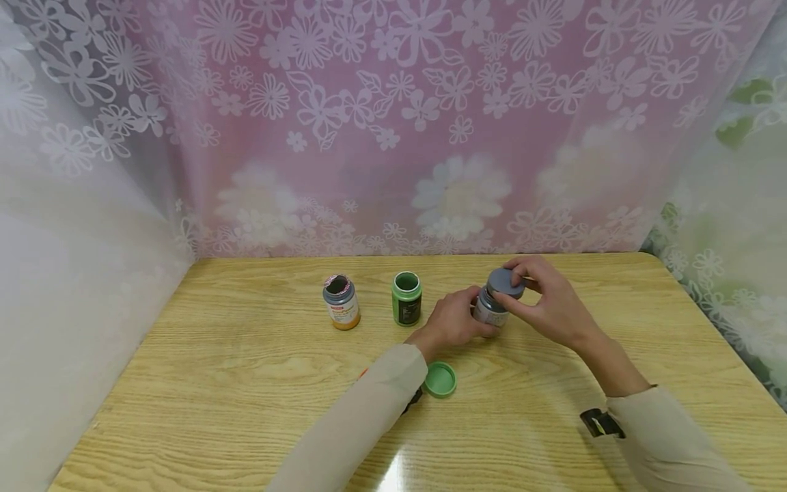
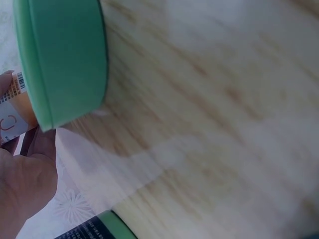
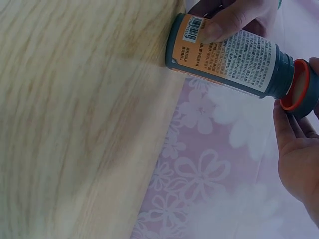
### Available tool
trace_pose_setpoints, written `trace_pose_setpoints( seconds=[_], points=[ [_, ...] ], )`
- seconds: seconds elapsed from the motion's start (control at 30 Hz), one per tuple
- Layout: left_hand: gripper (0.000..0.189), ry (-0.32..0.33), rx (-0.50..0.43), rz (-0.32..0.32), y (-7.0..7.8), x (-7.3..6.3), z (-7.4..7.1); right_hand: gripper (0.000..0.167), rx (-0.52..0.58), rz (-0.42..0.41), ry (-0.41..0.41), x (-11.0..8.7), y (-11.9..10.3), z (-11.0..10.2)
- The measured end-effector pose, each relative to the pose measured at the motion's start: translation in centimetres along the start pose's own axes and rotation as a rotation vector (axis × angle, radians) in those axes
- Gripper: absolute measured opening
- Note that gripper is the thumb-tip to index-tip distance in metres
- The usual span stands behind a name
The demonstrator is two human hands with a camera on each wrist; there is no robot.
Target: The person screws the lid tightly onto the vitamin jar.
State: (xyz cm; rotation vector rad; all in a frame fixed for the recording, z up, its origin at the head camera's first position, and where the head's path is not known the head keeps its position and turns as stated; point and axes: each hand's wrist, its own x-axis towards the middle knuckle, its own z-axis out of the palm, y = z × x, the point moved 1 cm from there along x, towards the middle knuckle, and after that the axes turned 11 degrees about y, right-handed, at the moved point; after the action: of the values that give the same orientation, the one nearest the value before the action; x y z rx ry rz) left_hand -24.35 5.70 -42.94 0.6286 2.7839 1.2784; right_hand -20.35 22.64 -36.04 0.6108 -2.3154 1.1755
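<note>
In the head view, a dark grey-blue supplement bottle (image 1: pixel 490 313) stands at the right part of the table, gripped around its body by my left hand (image 1: pixel 458 318). Its orange and white label with a barcode faces the right wrist camera, where the bottle (image 3: pixel 224 57) appears sideways. My right hand (image 1: pixel 550 301) pinches a matching screw lid (image 1: pixel 506 283) by its edge. This lid (image 3: pixel 301 89) is tilted at the bottle's mouth, off the neck, and its orange-red inner rim shows. Left of my left hand stands an uncapped green bottle (image 1: pixel 407 301).
A green lid (image 1: pixel 440 380) lies upturned beside my left sleeve (image 1: pixel 369 410). Farther left stands another grey bottle (image 1: pixel 343 304) with torn foil at its mouth. An orange-red edge (image 1: pixel 363 374) peeks out behind the sleeve. A floral curtain (image 1: pixel 430 137) hangs behind the wooden table (image 1: pixel 246 383).
</note>
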Motion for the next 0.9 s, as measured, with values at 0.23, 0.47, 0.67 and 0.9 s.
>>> trace_pose_setpoints(
  seconds=[0.23, 0.47, 0.67, 0.9],
  points=[
    [0.054, -0.010, -0.021, -0.003, 0.1, 0.0, -0.1, 0.027, 0.032, 0.019, -0.021, 0.1, -2.6, -0.1],
    [0.055, -0.017, -0.009, -0.010, 0.1, 0.1, -0.2, 0.026, 0.032, 0.017, -0.030, 0.1, -2.8, -0.1],
    [0.055, -0.027, 0.003, -0.010, 0.1, 0.2, -0.2, 0.026, 0.032, 0.010, -0.029, -0.1, -2.1, 0.1],
    [0.055, -0.036, 0.019, -0.001, 0.2, 0.2, -0.3, 0.028, 0.004, 0.018, -0.036, -0.6, 1.3, 0.8]
  ],
)
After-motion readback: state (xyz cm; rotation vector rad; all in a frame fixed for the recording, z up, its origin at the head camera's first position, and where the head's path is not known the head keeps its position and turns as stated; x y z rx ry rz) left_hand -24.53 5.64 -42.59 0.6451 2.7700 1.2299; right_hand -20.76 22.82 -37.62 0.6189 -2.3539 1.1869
